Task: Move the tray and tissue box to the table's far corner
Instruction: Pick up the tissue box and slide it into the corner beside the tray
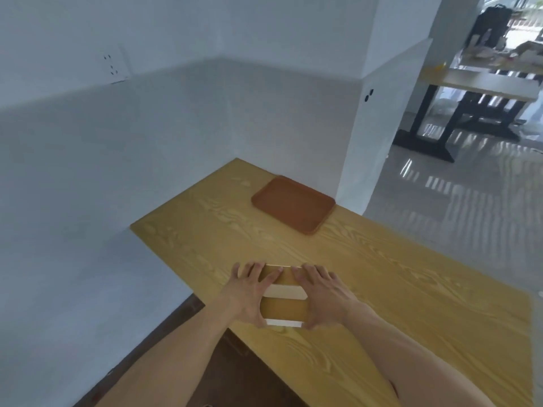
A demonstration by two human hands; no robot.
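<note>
The rectangular tissue box (284, 301), wood-toned with a pale band across its top and a pale strip along its near edge, is seen lying on the yellow wood-grain table (382, 289), close to the table's near-left edge. It is enclosed between two bare hands. The left hand (249, 295) is laid against the box's left end, its fingers (271, 276) spread and draped over the far-left part of the top, the thumb pressed at the near-left corner. The right hand (321, 298) is set against the box's right end in a mirrored way, fingers apart over the far-right top, thumb at the near-right corner. The box is thus clamped from both ends; whether it is lifted off the table cannot be told. Well beyond the box, towards the far corner of the table, a flat brown rectangular plastic tray (293, 204) with rounded corners is seen lying near the white pillar (379, 118), apart from both hands.
</note>
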